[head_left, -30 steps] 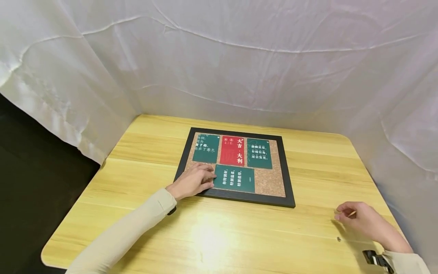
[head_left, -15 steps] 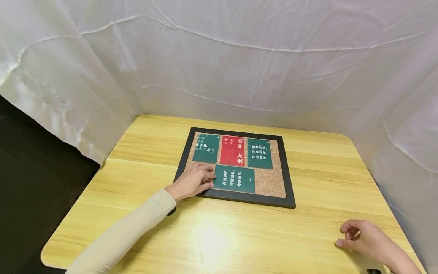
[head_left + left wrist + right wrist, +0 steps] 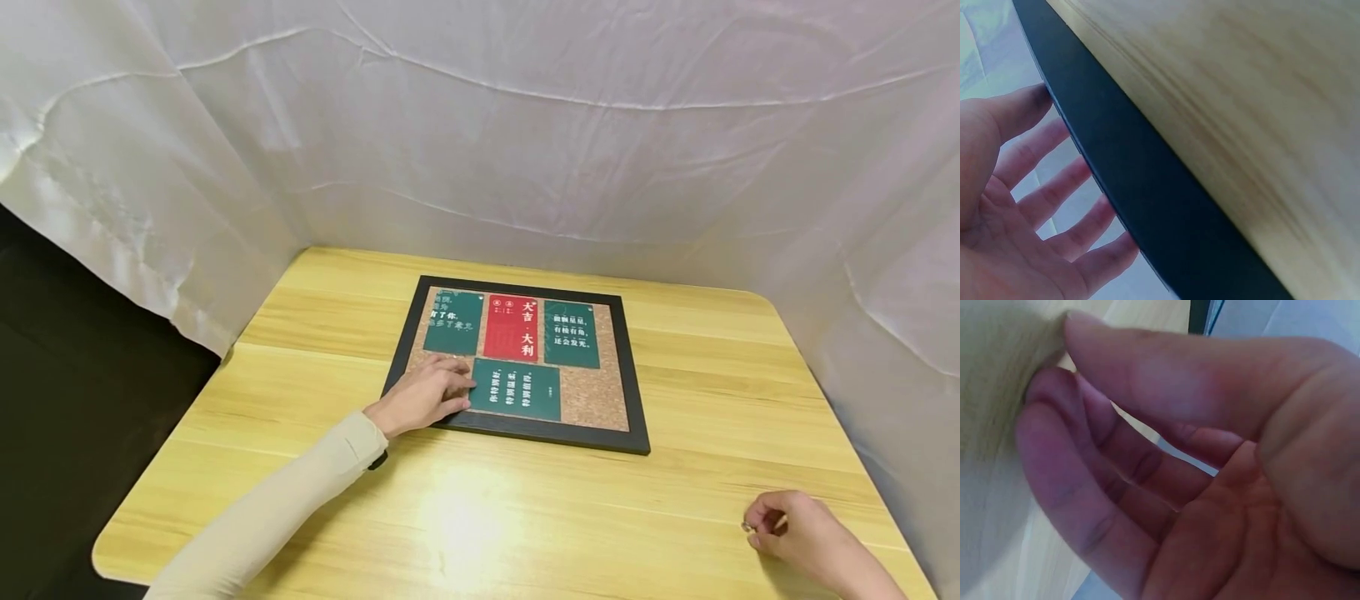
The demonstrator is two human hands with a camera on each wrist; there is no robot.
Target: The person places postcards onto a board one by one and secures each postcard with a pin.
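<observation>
My left hand [image 3: 423,393] rests on the near left of the cork board, fingers extended, fingertips at the lower green card [image 3: 517,390]. In the left wrist view its fingers and thumb [image 3: 1029,106] meet the edge of the black frame [image 3: 1129,156]. Near the table's right side, my right hand [image 3: 802,533] is low with bent fingers. Beside its fingertips lies a small shiny thing, like a thumbtack [image 3: 746,526]. A gap shows between thumb [image 3: 1147,369] and index finger [image 3: 1060,469] in the right wrist view; the small thing is not clearly visible there.
The framed cork board [image 3: 592,404] lies flat on the wooden table [image 3: 675,517]. Across its upper part are a green card [image 3: 453,325], a red card [image 3: 506,333] and another green card [image 3: 572,342]. White cloth [image 3: 525,150] hangs behind the table and along its sides.
My right hand has moved toward the table's near edge, bringing its fingertips beside the small shiny thing. My left hand stays on the board.
</observation>
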